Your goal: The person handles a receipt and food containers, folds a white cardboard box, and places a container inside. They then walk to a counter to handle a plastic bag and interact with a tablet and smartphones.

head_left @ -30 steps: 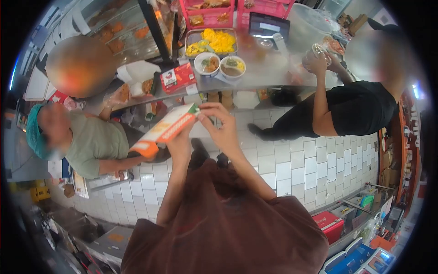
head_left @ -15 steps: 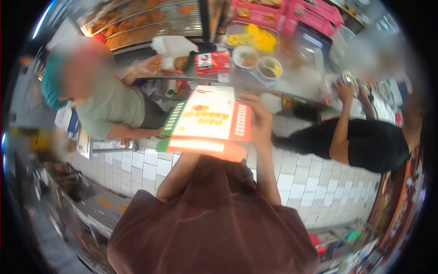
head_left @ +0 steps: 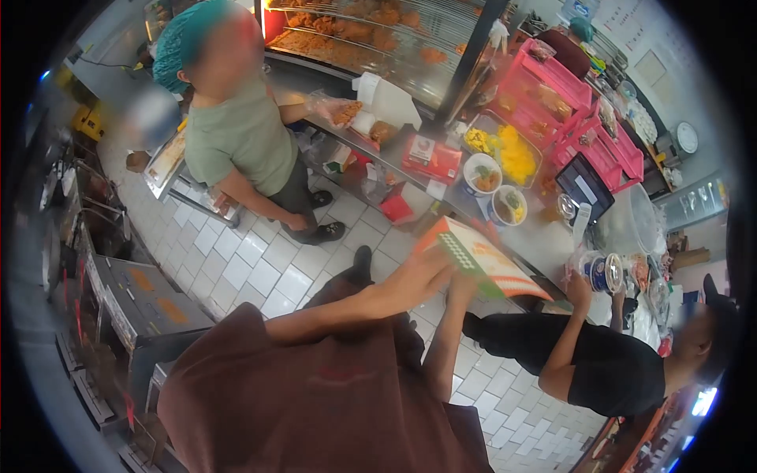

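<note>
In front of my body I hold a cardboard takeaway box, tilted, with a white printed face and green and orange sides. My left hand grips its left side, the fingers pressed against the board. At the near lower edge, my right hand supports the same box, its fingers mostly hidden behind the cardboard. Just beyond it on the metal counter stand two paper bowls of food, one bowl to the left of the other bowl. A closed red box lies beside them.
A co-worker in a green shirt holds fried food near an open white carton. Another person in black handles a lidded bowl at right. Pink crates, a tray of yellow food and a tablet stand behind.
My view has turned right. The takeaway box has turned and tilted so its green side faces me, and my right hand has moved from its right side to its near edge.
</note>
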A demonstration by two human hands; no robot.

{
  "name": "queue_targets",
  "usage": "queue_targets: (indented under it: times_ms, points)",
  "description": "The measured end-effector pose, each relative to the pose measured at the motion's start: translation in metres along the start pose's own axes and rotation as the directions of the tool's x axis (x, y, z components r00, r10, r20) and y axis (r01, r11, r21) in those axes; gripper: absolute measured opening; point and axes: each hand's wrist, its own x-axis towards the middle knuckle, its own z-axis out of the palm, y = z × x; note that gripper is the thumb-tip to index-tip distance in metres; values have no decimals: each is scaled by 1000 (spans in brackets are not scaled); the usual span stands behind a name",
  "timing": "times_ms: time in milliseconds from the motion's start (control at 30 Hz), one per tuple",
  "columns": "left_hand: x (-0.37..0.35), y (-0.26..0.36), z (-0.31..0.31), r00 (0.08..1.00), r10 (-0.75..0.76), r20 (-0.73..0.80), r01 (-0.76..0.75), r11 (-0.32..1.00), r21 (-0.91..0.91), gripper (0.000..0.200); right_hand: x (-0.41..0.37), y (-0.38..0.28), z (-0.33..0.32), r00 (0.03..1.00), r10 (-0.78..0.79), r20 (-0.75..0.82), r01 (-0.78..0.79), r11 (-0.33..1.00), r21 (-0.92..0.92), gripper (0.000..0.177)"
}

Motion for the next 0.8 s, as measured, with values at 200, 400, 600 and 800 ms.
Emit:
queue_targets:
  times_ms: [200, 400, 600, 800]
  points:
    - [17, -33, -7, 892, -385, -235, 308, 901, -306, 38, -15, -9, -3, 991, 128, 30, -111, 938, -327, 34]
    - [-1, -42, -3, 702, -686, 192, 644, 496, -582, 33, -25, -38, 22, 831, 504, -234, -468, 862, 195, 63]
    - [-3, -73, -8, 660, -746, 88, 492, 341, -801, 25, -24, -23, -25, 942, 313, -124, -321, 946, -53, 41]
    - [5, -64, -21, 773, -570, 279, 558, 400, -727, 27, -13, -40, -34, 967, 240, -81, -249, 959, -132, 21]
